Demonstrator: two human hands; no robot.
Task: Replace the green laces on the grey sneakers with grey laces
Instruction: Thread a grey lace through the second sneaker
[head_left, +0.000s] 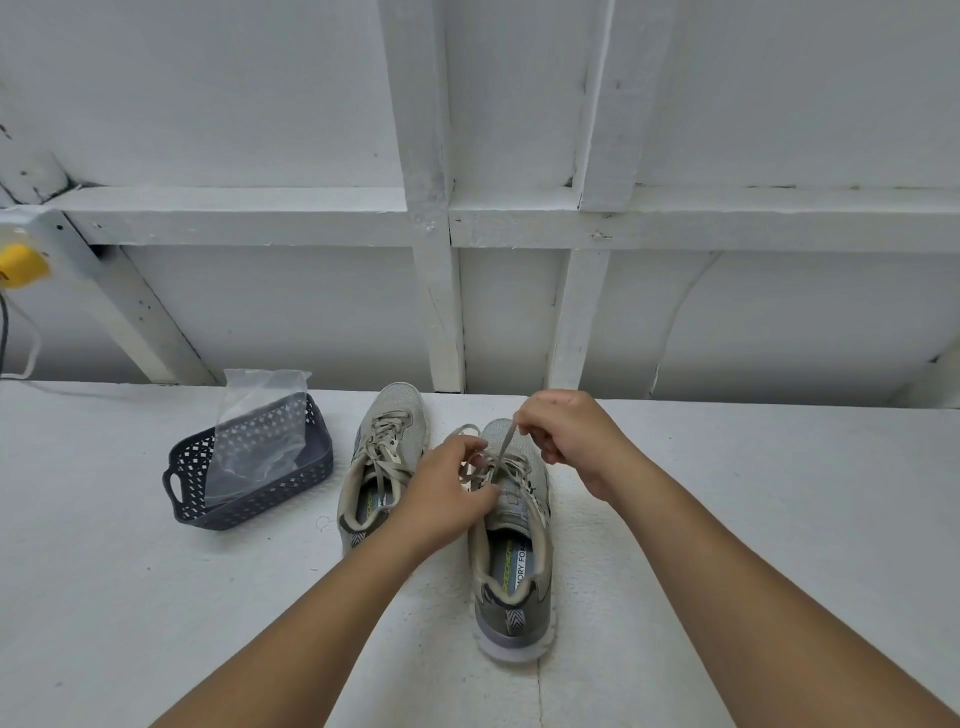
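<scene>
Head view: two grey sneakers stand side by side on a white desk (130, 545), toes pointing away. The right sneaker's (511, 561) insole reads "SKECHERS" and "MORY FOA", partly cut off. The left hand (447, 493), fingers curled, presses on its lacing, seemingly pinching a loop. The right hand (566, 436), closed tightly, pinches a greyish lace (506, 444) pulled up taut over the toe. Both forearms reach forward. The left sneaker (384, 462) sits laced just beside a dark perforated basket (249, 499) holding a clear plastic bag (260, 431).
</scene>
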